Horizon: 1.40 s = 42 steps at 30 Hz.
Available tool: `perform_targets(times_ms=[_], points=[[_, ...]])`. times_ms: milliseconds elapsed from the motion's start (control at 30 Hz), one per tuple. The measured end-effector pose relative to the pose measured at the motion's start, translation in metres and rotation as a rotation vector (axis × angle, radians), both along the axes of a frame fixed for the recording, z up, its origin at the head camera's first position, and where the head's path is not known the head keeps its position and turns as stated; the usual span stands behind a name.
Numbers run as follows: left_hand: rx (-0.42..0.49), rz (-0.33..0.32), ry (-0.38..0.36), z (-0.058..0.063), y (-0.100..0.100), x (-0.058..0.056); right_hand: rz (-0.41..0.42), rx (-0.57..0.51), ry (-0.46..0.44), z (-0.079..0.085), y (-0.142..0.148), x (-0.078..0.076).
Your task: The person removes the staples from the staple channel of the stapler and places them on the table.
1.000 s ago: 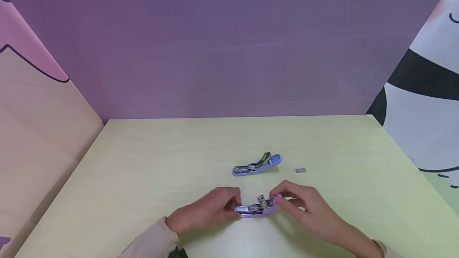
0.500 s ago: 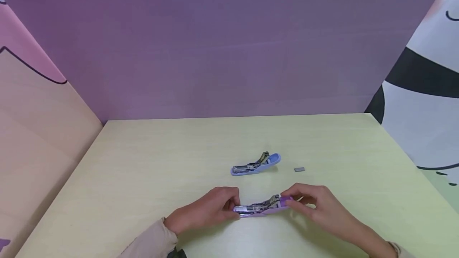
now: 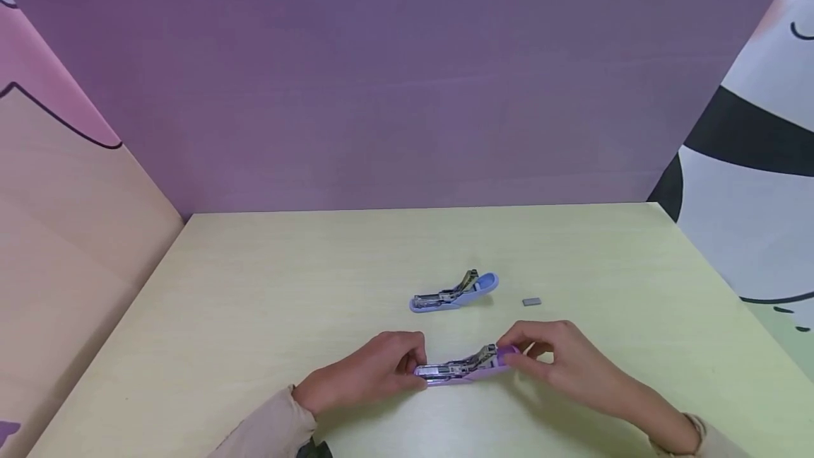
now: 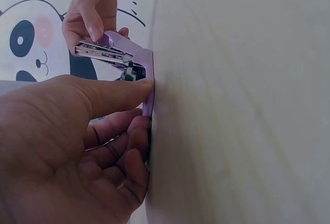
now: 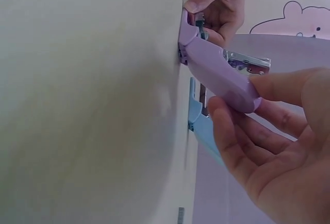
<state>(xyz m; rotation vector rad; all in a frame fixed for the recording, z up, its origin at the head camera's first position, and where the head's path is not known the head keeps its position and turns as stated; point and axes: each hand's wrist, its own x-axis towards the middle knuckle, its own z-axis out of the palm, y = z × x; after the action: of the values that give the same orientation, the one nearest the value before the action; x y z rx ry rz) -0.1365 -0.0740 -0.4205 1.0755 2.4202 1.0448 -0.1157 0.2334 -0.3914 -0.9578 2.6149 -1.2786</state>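
Purple stapler: cover swung rightward, end pinched by right hand; left hand pinches opposite end; long axis between, roughly parallel to far edge of table.

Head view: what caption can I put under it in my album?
Left fingers and right fingers hold a purple stapler; a blue stapler and gray strip lie beyond.

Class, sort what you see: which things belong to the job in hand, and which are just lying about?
In the job:
purple stapler, opened out
left hand, holding one end
right hand, holding the other

Lying about, it seems:
blue stapler, untouched
small grey strip, possibly staples for later
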Motion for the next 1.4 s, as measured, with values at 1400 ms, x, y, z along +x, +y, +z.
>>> perform_targets(times_ms=[1400], points=[[0.001, 0.054, 0.015, 0.002, 0.004, 0.004, -0.083, 0.003, 0.161, 0.054, -0.027, 0.016]])
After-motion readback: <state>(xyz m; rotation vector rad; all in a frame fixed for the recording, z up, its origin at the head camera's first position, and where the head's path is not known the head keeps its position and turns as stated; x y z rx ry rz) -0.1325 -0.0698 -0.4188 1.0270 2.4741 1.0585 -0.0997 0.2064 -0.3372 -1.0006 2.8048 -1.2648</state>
